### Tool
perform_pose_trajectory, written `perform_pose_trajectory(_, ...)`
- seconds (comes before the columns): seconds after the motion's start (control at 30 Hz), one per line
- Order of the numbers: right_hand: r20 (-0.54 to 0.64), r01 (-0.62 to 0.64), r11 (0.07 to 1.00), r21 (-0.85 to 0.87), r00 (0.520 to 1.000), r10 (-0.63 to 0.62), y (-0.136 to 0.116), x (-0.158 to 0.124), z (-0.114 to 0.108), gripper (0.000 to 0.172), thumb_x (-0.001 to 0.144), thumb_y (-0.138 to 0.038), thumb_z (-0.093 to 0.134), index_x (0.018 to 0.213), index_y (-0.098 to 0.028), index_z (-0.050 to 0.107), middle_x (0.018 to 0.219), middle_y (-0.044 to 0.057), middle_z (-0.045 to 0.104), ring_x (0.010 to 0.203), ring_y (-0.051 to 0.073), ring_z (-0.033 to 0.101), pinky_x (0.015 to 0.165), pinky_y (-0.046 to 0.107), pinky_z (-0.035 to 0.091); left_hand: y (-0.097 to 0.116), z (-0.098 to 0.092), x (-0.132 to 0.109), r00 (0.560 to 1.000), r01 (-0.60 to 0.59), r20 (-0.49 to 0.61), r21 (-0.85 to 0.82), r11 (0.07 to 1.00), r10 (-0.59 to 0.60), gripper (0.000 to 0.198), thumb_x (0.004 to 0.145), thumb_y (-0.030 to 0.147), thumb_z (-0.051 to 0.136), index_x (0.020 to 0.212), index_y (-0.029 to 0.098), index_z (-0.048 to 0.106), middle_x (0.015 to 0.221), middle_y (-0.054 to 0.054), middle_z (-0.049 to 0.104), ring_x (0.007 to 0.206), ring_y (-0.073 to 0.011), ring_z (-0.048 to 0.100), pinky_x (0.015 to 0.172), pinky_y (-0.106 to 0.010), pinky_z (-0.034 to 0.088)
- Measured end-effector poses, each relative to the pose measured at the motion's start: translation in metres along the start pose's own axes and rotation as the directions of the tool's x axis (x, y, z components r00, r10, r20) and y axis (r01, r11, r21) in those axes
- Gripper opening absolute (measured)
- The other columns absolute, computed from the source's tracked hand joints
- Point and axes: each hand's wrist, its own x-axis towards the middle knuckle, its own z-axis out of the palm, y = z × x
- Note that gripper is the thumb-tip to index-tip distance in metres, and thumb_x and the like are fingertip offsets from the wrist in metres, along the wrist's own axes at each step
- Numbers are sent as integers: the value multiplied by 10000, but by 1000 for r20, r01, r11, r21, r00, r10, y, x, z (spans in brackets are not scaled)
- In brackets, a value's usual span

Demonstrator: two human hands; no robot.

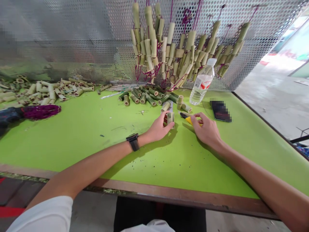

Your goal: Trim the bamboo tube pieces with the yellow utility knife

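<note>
1. Bamboo tube piece (170, 118), short and upright, sits pinched in the left grip (158, 129), mid-counter toward the far edge.
2. Right grip (207, 130) lies palm-down over a yellow utility knife (189, 120) just beside it; whether the fingers clasp it I cannot tell.
3. Loose bamboo pieces (149, 95), a water bottle (201, 84) and a phone (220, 111) line the green counter's (96, 138) far edge.

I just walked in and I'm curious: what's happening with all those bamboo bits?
A person's left hand holds a short green bamboo tube on the bright green table. The right hand rests on a yellow-handled cutter beside it. More cut bamboo tubes lie piled behind, and strung bamboo bundles hang on the perforated metal panel.
</note>
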Motion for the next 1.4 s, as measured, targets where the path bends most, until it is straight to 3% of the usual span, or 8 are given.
perform_pose_trajectory(0.17, -35, 63, 998, 32, 997, -61, 6, 0, 0, 948, 1028, -947, 268, 831, -182, 791, 520, 11, 490, 431, 142, 388, 398, 300, 285, -7, 0, 3, 1000, -15, -10, -23, 1000, 15, 576, 1034, 445, 716, 1533, 215, 546, 1206, -119, 717, 934, -212, 689, 798, -368, 581)
perform_pose_trajectory(0.23, -60, 75, 996, 57, 996, -72, 4, -2, 0, 899, 1050, -905, 333, 1097, -175, 856, 523, -12, 501, 433, 141, 373, 392, 291, 273, -9, 0, 3, 1000, -17, -11, -23, 1000, 17, 568, 1027, 450, 726, 1514, 205, 564, 1196, -118, 721, 919, -206, 687, 799, -366, 580)
perform_pose_trajectory(0.33, -108, 90, 993, 76, 991, -81, -1, -5, -2, 761, 1065, -799, 488, 1496, -224, 739, 555, -44, 562, 459, 137, 395, 423, 274, 313, -9, 0, 4, 1000, -24, -15, -3, 1000, 24, 492, 1023, 436, 732, 1434, 195, 614, 1200, -115, 724, 903, -194, 679, 797, -358, 576)
perform_pose_trajectory(0.5, -76, 144, 989, 16, 987, -142, -1, -5, -2, 789, 1081, -789, 391, 986, -173, 875, 568, 23, 577, 484, 146, 446, 462, 295, 287, -2, 0, 2, 1000, -3, 11, -44, 999, 4, 385, 1044, 388, 703, 1371, 203, 620, 1203, -111, 736, 894, -182, 695, 782, -330, 585)
perform_pose_trajectory(0.7, 76, 269, 963, -7, 960, -268, -3, -7, -2, 701, 1040, -707, 457, 1202, -161, 865, 706, 57, 740, 514, 165, 542, 517, 295, 338, 0, -2, 0, 1000, 13, 27, -41, 999, -12, 491, 1057, 452, 688, 1459, 197, 569, 1245, -140, 748, 931, -204, 722, 804, -342, 584)
perform_pose_trajectory(0.9, 130, 311, 949, -53, 944, -302, -10, -11, -4, 530, 1012, -602, 523, 1016, -197, 866, 743, 68, 762, 555, 183, 575, 557, 315, 369, -4, -2, 2, 998, -39, 42, 21, 999, 38, 547, 1054, 475, 685, 1514, 207, 557, 1232, -133, 762, 1033, -258, 716, 905, -392, 569)
perform_pose_trajectory(1.1, 194, 358, 933, 24, 914, -356, -11, -12, -4, 566, 1057, -622, 487, 963, -174, 819, 655, 51, 684, 504, 155, 494, 522, 307, 323, -10, -7, 1, 988, -26, 153, -44, 999, 32, 519, 1112, 473, 580, 1538, 200, 459, 945, -36, 653, 812, -206, 621, 822, -378, 539)
perform_pose_trajectory(1.4, 251, 427, 904, 19, 873, -418, -6, -10, 1, 539, 1072, -592, 471, 921, -178, 782, 662, 55, 676, 524, 159, 516, 555, 311, 363, -4, -11, 3, 982, -28, 186, -50, 998, 37, 578, 1034, 328, 658, 1561, 188, 468, 1275, -106, 670, 1140, -259, 616, 1051, -418, 536)
